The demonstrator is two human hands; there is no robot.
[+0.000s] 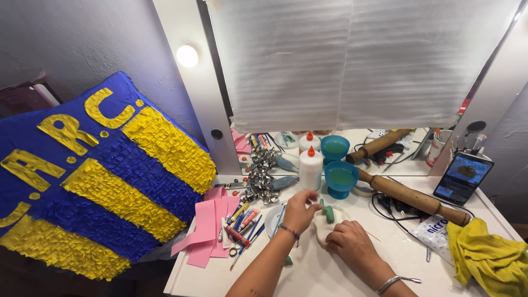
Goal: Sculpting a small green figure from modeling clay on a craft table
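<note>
1. White tabletop [330, 275] runs up to a lit mirror whose glass is covered by foam sheet; the surface is crowded, so little bare room lies around the hands.
2. Left hand [300, 210] has its fingers curled nearly shut, thumb and fingertips pinching the near end of a small green roll [328, 212]. Whether the pinch is firm, I cannot tell.
3. Right hand [351, 242] lies palm down with its fingers bent loosely over the near edge of a pale flat disc [322, 230]; it presses rather than grips.
4. That roll lies across the disc, just beyond the right fingertips and touching the left ones.
5. Risk: the roll looks soft, so a hard pinch could likely dent or snap it.
6. Risk: the disc looks thin; a downward push from the right fingers could tear or smear its edge.
7. Risk: a glue bottle [311, 168] and a blue cup [341, 179] holding green liquid stand just beyond the left fingers. A forward reach or raised knuckle could tip either onto the work.
8. Risk: paint tubes [237, 223] and brushes lie just left of the left wrist; a sliding forearm could sweep them into the pink paper strips [208, 234].
</note>
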